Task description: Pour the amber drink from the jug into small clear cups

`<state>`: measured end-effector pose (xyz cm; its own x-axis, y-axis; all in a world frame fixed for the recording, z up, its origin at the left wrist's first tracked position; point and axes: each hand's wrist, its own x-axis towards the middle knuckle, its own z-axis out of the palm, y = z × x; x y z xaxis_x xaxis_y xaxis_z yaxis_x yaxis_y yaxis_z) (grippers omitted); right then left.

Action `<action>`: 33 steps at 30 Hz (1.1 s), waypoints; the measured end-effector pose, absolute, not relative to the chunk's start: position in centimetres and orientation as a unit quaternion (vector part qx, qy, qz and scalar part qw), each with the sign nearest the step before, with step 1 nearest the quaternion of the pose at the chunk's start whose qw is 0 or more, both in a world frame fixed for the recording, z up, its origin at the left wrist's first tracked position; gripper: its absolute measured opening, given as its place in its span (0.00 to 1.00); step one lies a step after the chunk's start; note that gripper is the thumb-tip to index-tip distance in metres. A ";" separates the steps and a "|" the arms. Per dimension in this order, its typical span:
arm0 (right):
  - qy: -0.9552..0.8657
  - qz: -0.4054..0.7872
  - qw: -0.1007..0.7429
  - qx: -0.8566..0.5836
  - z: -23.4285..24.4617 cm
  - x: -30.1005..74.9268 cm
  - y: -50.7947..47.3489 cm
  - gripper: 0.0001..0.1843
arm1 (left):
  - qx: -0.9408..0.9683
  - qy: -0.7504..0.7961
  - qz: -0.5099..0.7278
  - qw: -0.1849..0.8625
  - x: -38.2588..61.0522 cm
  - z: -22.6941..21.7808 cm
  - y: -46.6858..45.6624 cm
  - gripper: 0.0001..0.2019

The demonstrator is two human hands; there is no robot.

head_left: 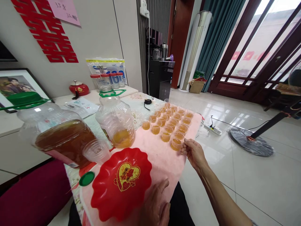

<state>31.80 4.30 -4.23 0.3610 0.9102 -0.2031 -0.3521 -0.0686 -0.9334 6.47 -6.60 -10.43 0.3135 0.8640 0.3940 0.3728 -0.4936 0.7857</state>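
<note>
My right hand (193, 153) reaches to the near end of several small clear cups of amber liquid (169, 123), fingertips closed on the nearest small cup (176, 144). My left hand (157, 204) lies low at the table's near edge, fingers stretched flat on the pink cloth (162, 158) beside a red scalloped plate (122, 181) with a gold heart. Two big clear jugs stand to the left: one (61, 135) about half full of brown liquid, the other (117, 122) nearly empty with a little orange liquid at the bottom.
A stack of empty clear cups (97, 150) and a green cap (86, 178) sit by the jugs. Further back are a red lidded pot (78, 88), jars with red lids (105, 82) and a black cord (147, 102). A fan base (250, 142) and power strip (213, 129) lie on the tiled floor.
</note>
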 end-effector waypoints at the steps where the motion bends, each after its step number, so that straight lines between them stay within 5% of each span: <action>1: -0.263 0.500 0.630 -0.532 -4.2 31.8 4.3 0.17 | 0.755 0.410 0.420 0.292 6.5 -10.4 -6.6 0.27; 33: -0.389 0.388 0.660 -0.513 -5.7 29.5 0.2 0.18 | 0.750 0.402 0.429 0.303 6.7 -8.6 -6.6 0.28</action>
